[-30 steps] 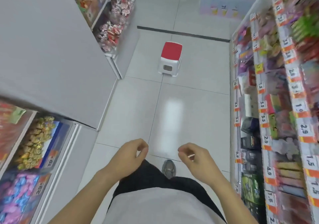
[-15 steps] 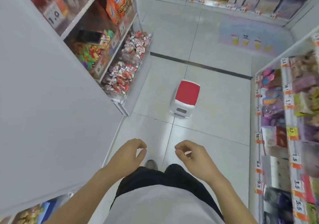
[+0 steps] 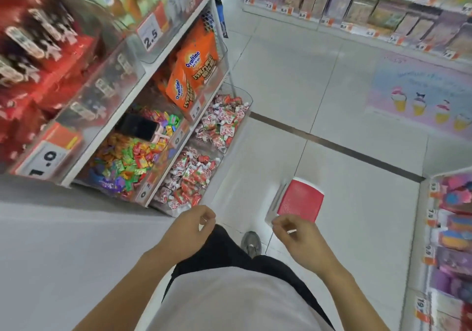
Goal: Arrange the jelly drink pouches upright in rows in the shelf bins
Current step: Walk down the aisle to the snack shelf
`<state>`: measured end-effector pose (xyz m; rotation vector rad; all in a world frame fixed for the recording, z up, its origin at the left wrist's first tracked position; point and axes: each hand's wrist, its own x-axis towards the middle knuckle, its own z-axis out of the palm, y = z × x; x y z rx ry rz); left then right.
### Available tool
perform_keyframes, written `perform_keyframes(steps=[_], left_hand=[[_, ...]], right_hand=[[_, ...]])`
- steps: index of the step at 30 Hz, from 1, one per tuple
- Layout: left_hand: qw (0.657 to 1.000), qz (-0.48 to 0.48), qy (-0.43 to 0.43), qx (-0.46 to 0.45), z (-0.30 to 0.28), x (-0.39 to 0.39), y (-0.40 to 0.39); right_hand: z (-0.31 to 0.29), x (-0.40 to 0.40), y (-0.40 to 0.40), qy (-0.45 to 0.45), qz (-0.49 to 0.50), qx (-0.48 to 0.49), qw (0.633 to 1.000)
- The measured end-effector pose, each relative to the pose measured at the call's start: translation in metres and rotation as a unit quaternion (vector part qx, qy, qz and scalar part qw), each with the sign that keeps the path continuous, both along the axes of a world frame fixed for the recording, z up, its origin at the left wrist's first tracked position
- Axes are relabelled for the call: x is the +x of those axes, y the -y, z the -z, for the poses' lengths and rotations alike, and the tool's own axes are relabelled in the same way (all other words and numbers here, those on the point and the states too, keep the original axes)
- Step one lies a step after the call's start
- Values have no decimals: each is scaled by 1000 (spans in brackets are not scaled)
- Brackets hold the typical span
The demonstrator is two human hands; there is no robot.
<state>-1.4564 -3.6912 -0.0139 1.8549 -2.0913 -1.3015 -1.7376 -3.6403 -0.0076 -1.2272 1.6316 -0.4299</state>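
Head view, left hand point(image 3: 190, 226) loosely curled, empty, right hand point(image 3: 297, 236) likewise

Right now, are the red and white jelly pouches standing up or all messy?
Messy. The red and white jelly pouches lie jumbled in the clear plastic bin, tipped every way.

jelly pouches point(image 3: 201, 175) jumbled in bins point(image 3: 245, 116), red stool point(image 3: 301, 200)

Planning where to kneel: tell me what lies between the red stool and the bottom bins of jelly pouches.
Head view: only bare pale floor tile separates the red stool from the jelly pouches in the bottom bins. Both hands, left hand and right hand, hold nothing.
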Motion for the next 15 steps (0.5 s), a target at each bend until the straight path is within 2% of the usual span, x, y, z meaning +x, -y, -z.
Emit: perform_keyframes(steps=[5, 9, 13, 15], left_hand=[[999, -26, 6, 31, 7, -6, 84], [998, -41, 16, 52, 34, 0, 157], [993, -104, 14, 52, 50, 4, 207], [984, -166, 12, 69, 51, 3, 222]], right_hand=[[3, 0, 139, -6, -96, -16, 995], [19, 23, 245, -12, -187, -26, 982], [29, 51, 335, -31, -299, -6, 954], [34, 66, 374, -34, -361, -2, 932]])
